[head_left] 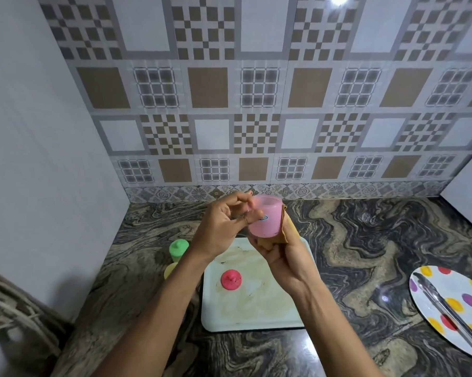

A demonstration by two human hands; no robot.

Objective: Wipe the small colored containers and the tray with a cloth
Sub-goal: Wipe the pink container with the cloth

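My right hand (282, 258) grips the brown cloth (281, 236) round the base of the pink container (264, 219), which is raised over the twelve o'clock edge of the tray (256, 318). My left hand (224, 227) pinches the container from nine o'clock. On the table (351, 240), a pink lid (230, 279) sits on the tray. The green container (178, 248) and the yellow container (170, 270) stand at the tray's ten o'clock.

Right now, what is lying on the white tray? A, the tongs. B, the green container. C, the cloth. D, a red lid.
D: the red lid lies on the tray, while the green container stands on the counter left of it, the tongs rest on the spotted plate and the cloth is in the right hand.
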